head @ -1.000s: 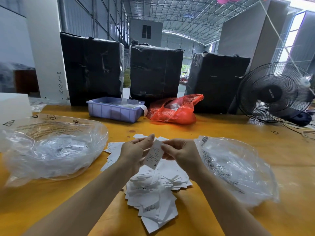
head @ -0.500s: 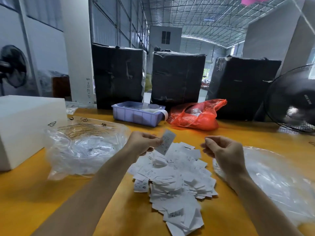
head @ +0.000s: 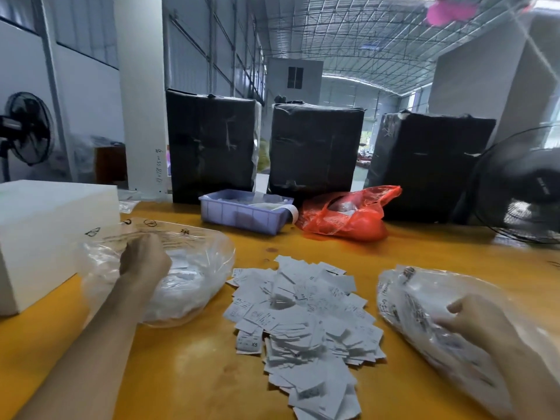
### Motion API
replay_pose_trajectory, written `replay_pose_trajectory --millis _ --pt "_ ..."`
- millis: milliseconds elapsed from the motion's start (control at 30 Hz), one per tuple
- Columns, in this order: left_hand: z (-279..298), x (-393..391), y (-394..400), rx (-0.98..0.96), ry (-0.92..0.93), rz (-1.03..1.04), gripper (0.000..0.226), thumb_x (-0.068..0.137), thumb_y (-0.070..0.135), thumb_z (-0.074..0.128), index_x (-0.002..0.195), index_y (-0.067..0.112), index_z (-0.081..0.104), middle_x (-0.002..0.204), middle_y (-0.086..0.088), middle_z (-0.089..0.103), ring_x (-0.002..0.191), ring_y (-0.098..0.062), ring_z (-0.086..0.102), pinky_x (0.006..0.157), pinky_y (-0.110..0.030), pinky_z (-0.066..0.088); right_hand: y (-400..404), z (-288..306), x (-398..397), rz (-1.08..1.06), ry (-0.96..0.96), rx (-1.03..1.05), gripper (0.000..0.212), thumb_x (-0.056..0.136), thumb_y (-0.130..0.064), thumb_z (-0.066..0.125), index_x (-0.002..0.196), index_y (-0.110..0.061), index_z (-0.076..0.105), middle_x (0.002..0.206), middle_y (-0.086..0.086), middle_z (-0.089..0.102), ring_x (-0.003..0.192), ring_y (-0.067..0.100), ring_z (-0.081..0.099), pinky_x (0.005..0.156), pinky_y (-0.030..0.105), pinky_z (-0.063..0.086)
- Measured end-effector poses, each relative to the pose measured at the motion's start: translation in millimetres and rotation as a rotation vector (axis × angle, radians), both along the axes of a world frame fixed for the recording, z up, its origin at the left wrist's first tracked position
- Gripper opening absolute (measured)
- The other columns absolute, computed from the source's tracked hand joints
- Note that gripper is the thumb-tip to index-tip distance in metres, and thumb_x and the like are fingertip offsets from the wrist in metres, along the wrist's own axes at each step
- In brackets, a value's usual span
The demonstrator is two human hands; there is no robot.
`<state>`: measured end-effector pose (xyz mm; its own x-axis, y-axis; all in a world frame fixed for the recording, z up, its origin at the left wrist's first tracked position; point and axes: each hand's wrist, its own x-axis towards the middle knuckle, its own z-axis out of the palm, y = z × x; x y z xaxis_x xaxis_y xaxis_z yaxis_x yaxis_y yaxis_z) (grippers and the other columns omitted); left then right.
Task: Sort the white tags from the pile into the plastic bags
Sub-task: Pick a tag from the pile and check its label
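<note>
L hand (head: 145, 258) over left bag (head: 194, 277), R hand (head: 475, 324) on right bag (head: 424, 301); tag pile (head: 303, 316) btwn.

"XS" on tag (head: 249, 342) nr pile edge

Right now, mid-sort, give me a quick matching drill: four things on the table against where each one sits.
Things:
1. pile of white tags
2. left clear bag
3. purple tray
4. red bag

Places:
A. under the left hand
B. middle of the table, between the two clear bags
C. far side, directly right of the tray
D. far side, in front of the black-wrapped boxes, left of the red bag

Pairs: 1-B, 2-A, 3-D, 4-C
</note>
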<state>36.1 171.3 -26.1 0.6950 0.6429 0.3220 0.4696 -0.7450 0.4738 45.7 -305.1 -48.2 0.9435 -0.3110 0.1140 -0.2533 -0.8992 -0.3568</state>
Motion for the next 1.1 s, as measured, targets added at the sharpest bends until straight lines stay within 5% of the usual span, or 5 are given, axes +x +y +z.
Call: replay_pose_trajectory --millis 133,300,533,833,1100 --pt "9 5 -22 0.111 -0.026 -0.039 0.022 0.085 0.015 0.065 0.097 -0.003 0.062 0.089 -0.021 0.060 0.081 -0.035 0.054 0.062 -0.035 0.041 1 -2 -1 -0.046 -0.075 0.040 0.018 0.076 -0.018 0.079 0.066 -0.004 0.074 0.069 0.012 0.071 0.060 0.018 0.063 0.063 0.033 0.054" --pt "17 10 -73 0.174 -0.160 -0.258 0.035 0.085 0.023 0.067 0.114 0.005 0.063 0.105 -0.021 0.063 0.092 -0.037 0.057 0.075 -0.042 0.046 -8 -3 7 -0.069 -0.214 0.198 0.052 0.086 -0.010 0.064 0.042 -0.012 0.037 0.042 0.001 0.034 0.041 0.016 0.034 0.045 0.024 0.028" --pt "16 -14 -153 0.129 -0.379 -0.736 0.026 0.079 0.011 0.073 0.103 0.003 0.070 0.100 -0.015 0.070 0.084 -0.026 0.065 0.071 -0.031 0.046 4 21 2 0.048 -0.562 1.175 0.017 0.084 -0.001 0.060 0.070 0.003 0.068 0.068 0.011 0.064 0.067 0.022 0.056 0.060 0.030 0.047" --pt "14 -30 -202 -1.194 0.008 -1.083 0.057 0.075 0.055 0.051 0.098 0.005 0.068 0.095 -0.014 0.073 0.084 -0.024 0.072 0.067 -0.027 0.058 104 30 -16 0.620 -0.067 1.540 0.029 0.089 -0.018 0.057 0.111 -0.001 0.064 0.114 0.008 0.068 0.107 0.019 0.064 0.085 0.027 0.054" --pt "10 -30 -191 -1.169 -0.001 -1.149 0.030 0.074 0.017 0.071 0.097 -0.002 0.072 0.097 -0.025 0.070 0.083 -0.026 0.065 0.067 -0.025 0.056 131 13 -21 0.660 0.095 1.719 0.017 0.093 -0.009 0.047 0.099 0.002 0.058 0.111 0.020 0.053 0.112 0.034 0.048 0.113 0.051 0.028"
